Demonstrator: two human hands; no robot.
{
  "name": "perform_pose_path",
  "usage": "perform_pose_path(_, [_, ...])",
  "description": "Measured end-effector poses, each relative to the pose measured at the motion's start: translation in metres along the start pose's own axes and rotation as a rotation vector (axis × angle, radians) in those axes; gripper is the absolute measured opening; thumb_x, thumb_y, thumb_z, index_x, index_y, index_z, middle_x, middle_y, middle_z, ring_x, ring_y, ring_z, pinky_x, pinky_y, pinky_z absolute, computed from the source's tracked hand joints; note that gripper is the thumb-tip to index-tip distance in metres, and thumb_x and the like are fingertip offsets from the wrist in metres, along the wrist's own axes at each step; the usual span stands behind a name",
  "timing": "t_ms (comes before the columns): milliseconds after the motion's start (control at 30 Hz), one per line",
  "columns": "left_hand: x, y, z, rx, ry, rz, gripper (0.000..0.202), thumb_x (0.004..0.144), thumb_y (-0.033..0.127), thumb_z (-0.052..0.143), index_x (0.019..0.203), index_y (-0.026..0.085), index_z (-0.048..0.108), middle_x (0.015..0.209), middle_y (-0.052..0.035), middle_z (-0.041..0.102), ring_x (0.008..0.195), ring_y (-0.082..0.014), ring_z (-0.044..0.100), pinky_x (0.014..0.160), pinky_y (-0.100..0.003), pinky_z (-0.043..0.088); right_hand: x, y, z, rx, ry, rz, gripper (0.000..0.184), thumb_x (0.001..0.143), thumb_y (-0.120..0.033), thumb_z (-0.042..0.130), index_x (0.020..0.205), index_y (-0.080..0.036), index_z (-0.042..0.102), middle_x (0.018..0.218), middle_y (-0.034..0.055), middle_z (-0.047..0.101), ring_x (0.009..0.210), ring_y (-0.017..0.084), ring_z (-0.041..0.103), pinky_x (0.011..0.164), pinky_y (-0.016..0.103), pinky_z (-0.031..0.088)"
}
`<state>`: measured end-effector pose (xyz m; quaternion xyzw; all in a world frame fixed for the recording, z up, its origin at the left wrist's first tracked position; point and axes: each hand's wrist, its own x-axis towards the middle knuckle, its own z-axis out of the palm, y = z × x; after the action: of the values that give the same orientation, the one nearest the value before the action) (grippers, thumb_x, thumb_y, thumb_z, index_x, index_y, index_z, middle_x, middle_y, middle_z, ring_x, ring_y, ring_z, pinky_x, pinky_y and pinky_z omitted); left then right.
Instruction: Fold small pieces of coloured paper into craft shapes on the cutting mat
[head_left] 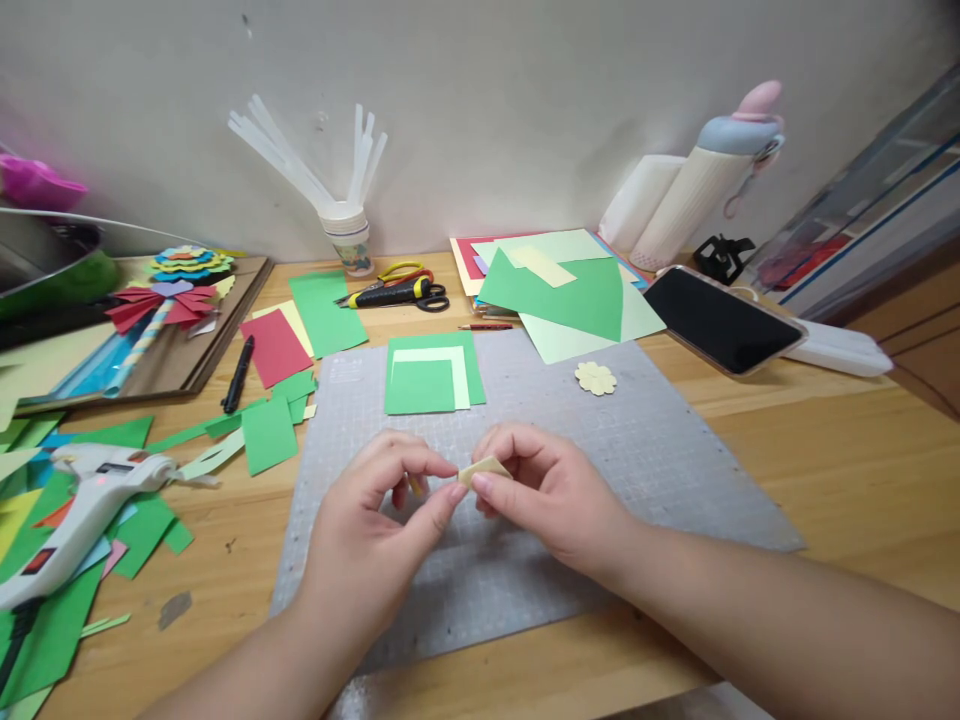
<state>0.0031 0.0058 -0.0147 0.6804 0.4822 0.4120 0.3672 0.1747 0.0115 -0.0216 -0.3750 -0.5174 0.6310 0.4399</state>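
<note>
My left hand (375, 525) and my right hand (551, 495) meet over the grey cutting mat (660, 470). Both pinch one small folded piece of pale yellow paper (486, 468) between thumb and fingers, held just above the mat. Behind the hands lie stacked green paper squares (431, 375) with a pale green square between them. A pale yellow paper flower cutout (595, 378) rests on the mat to the right.
A white glue gun (82, 505) lies on green scraps at left. Scissors (397, 290), a black pen (238, 375), a cup of glue sticks (349, 235), coloured paper sheets (577, 295), a phone (720, 320) and a bottle (712, 180) line the back.
</note>
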Motion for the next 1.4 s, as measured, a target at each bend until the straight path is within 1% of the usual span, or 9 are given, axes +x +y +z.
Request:
perform_pose_path(200, [0.0007,-0.0004,0.0003,-0.030,0.022,-0.034,0.004,0.079,0.020,0.065,0.081,0.024,0.063,0.077,0.0032,0.054,0.063,-0.0107,0.048,0.058,-0.024,0.039,0.0002,0.0015,-0.0004,-0.015,-0.003,-0.010,0.018,0.080,-0.027,0.063,0.069,-0.018,0.052,0.068,-0.0020,0.049,0.063,0.012,0.047,0.059,0.028,0.036])
perform_pose_path(333, [0.0014,-0.0003,0.0000,-0.040,0.043,-0.043,0.003,0.078,0.020,0.065,0.077,0.023,0.065,0.075,0.0020,0.056,0.067,-0.0124,0.051,0.058,-0.025,0.040,0.0000,0.0019,-0.0010,-0.026,-0.002,-0.026,0.017,0.080,-0.027,0.063,0.070,-0.018,0.053,0.069,-0.0020,0.049,0.063,0.012,0.047,0.059,0.028,0.036])
perform_pose_path(500, [0.0011,0.0013,-0.0008,-0.035,0.025,-0.041,0.006,0.078,0.020,0.064,0.077,0.023,0.068,0.074,0.0011,0.059,0.068,-0.0133,0.053,0.058,-0.025,0.040,0.0002,0.0013,-0.0005,-0.020,-0.011,-0.025,0.018,0.081,-0.027,0.063,0.069,-0.018,0.053,0.069,-0.0017,0.050,0.064,0.012,0.047,0.060,0.028,0.037])
perform_pose_path(700, [0.0020,0.0036,-0.0002,-0.016,0.010,-0.025,0.007,0.078,0.019,0.064,0.074,0.023,0.067,0.072,0.0009,0.060,0.066,-0.0135,0.053,0.057,-0.026,0.039,0.0006,0.0012,-0.0006,-0.026,-0.007,-0.018,0.020,0.080,-0.029,0.064,0.069,-0.018,0.052,0.069,-0.0020,0.049,0.064,0.012,0.047,0.060,0.028,0.037])
perform_pose_path(900, [0.0032,0.0062,0.0001,-0.007,-0.015,-0.069,0.009,0.078,0.020,0.062,0.070,0.021,0.065,0.069,0.0003,0.059,0.065,-0.0143,0.052,0.056,-0.027,0.038,0.0005,-0.0007,-0.0001,-0.035,-0.008,0.017,0.024,0.078,-0.035,0.067,0.069,-0.019,0.052,0.070,-0.0020,0.049,0.065,0.012,0.047,0.061,0.027,0.038])
perform_pose_path(1033, [0.0018,0.0070,-0.0010,-0.048,-0.040,-0.138,0.012,0.077,0.022,0.063,0.066,0.021,0.063,0.065,0.0007,0.057,0.063,-0.0143,0.050,0.056,-0.026,0.038,0.0004,-0.0018,0.0008,-0.059,-0.013,0.035,0.026,0.076,-0.038,0.067,0.068,-0.019,0.052,0.069,-0.0019,0.050,0.064,0.012,0.047,0.060,0.027,0.037])
perform_pose_path(1200, [0.0039,0.0068,-0.0026,-0.205,-0.097,-0.335,0.018,0.074,0.025,0.065,0.059,0.018,0.057,0.063,0.0014,0.054,0.061,-0.0130,0.048,0.056,-0.025,0.038,0.0006,-0.0030,0.0006,-0.088,-0.061,0.118,0.029,0.075,-0.039,0.068,0.066,-0.018,0.049,0.063,-0.0035,0.048,0.060,0.011,0.045,0.056,0.025,0.035])
perform_pose_path(1300, [0.0068,0.0055,-0.0017,-0.297,-0.156,-0.416,0.015,0.075,0.031,0.064,0.068,0.018,0.062,0.067,0.0007,0.058,0.064,-0.0133,0.052,0.061,-0.025,0.040,0.0018,-0.0032,-0.0010,-0.029,-0.056,0.165,0.029,0.076,-0.040,0.067,0.069,-0.018,0.051,0.062,-0.0034,0.051,0.058,0.010,0.047,0.056,0.024,0.036])
perform_pose_path(1400, [0.0075,0.0032,0.0001,-0.324,-0.150,-0.443,0.017,0.077,0.035,0.064,0.084,0.019,0.062,0.076,-0.0007,0.061,0.072,-0.0156,0.055,0.065,-0.028,0.042,0.0038,-0.0020,-0.0029,0.077,-0.018,0.174,0.030,0.074,-0.042,0.070,0.070,-0.017,0.053,0.064,-0.0030,0.053,0.060,0.010,0.050,0.058,0.024,0.041])
